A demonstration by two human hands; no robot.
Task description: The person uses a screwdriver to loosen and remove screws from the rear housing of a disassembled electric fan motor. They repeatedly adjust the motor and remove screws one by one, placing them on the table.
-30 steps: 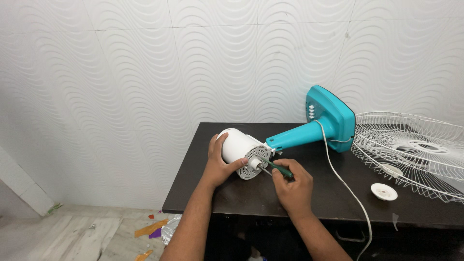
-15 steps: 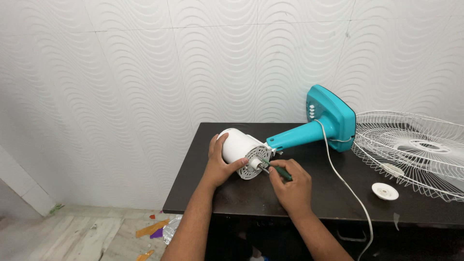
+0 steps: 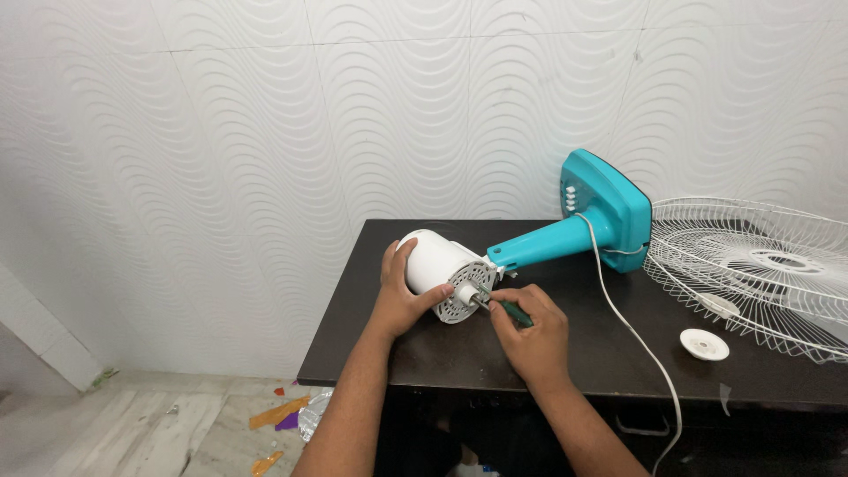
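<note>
One head camera looks down and forward at the dark table, fairly near

Right hand creeping along the tool

The right hand is shifting slightly on the thin green-handled screwdriver at the round white plastic fan motor housing, its fingers curling a little tighter than a second ago.

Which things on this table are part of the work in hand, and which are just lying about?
In hand:
- white fan motor housing, steadied by the left hand
- green-handled screwdriver, held in the right hand, tip at the motor's front plate
- teal stand and base, joined to the motor

Lying about:
- white wire fan guard
- small white round cap
- white power cord
</note>
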